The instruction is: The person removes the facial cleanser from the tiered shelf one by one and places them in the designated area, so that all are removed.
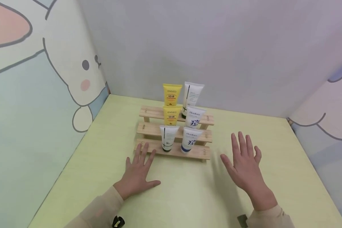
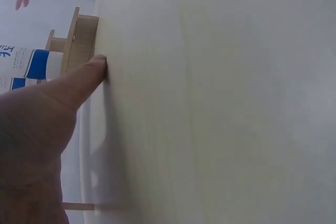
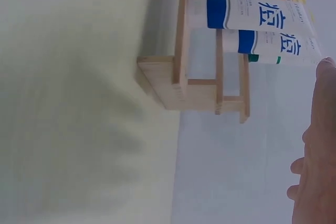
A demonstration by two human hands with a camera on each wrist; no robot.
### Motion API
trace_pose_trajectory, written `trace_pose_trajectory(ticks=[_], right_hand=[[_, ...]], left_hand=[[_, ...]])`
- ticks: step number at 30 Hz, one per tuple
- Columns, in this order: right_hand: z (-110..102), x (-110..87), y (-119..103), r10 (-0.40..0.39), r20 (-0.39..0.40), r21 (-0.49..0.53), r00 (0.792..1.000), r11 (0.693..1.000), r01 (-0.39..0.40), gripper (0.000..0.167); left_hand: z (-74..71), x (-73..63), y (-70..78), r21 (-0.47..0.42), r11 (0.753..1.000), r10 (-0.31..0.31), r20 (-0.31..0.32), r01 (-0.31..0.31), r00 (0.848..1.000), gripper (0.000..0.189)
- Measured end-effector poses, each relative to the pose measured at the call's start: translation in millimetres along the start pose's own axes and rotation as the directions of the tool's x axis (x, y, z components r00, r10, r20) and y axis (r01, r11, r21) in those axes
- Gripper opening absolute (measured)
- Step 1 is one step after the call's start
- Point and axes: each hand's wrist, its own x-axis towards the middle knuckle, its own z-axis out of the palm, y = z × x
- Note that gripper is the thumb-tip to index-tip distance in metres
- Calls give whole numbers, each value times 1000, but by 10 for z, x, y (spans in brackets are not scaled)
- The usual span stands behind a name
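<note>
Three-step rack (image 1: 151,129), pale natural wood w/ visible grain, on a light yellow-green table (image 1: 182,196), near the back wall (image 1: 216,57). It holds 6 squeeze tubes, all cap-down, 2 per step.

Top: yellow tube (image 1: 172,94) on L, w/ "ENSED" & a red oval label; tall white tube (image 1: 191,94) on R, dark vertical line, dark green cap. Mid: matching yellow tube (image 1: 171,114) on L, white "Hankey" tube (image 1: 194,115) w/ big blue character on R. Front: white tube (image 1: 168,136) w/ dark line & dark cap on L; 2nd Hankey tube (image 1: 191,137) on R, blue band above a white cap.

L hand (image 1: 136,178): palm down, fingers spread, tips at rack's front L end; can't tell if touching. R hand (image 1: 246,167): raised to R of rack, fingers extended, thumb out, holding nothing, apart from the wood. Both sleeves beige.
</note>
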Motion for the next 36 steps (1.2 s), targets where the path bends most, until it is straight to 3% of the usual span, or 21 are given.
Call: trace_pose_trajectory(ticks=[7,12,16,21,24,27,36], right_hand=[[-367,565,-145,-104,-96,125,990,985,116,76],[-615,1068,-336,-113,-136,343,984,926,154,69],[-726,1445,-447,-69,-95,472,993,875,106,69],[-701,1803,-533,-37,48,487,998,873,9,75],[-645,1929,-569,-10,151,499,988,864,-68,78],[-594,2003,-606,7,205,513,979,851,-113,77],[-469,2074,-680,32,172,554,985,823,-124,68]], left_hand=[[-24,-14,7,13,1000,3,-17,-2,1000,116],[-19,-4,-4,21,1000,-5,-4,6,1000,118],[-5,-4,-8,7,1000,-6,8,6,1000,118],[-6,-19,2,7,1000,0,-18,0,1000,118],[-7,-10,6,17,1000,-1,-11,1,1000,118],[-8,-5,6,19,1000,1,-10,-1,1000,118],[41,7,-30,42,999,-3,-5,3,1000,118]])
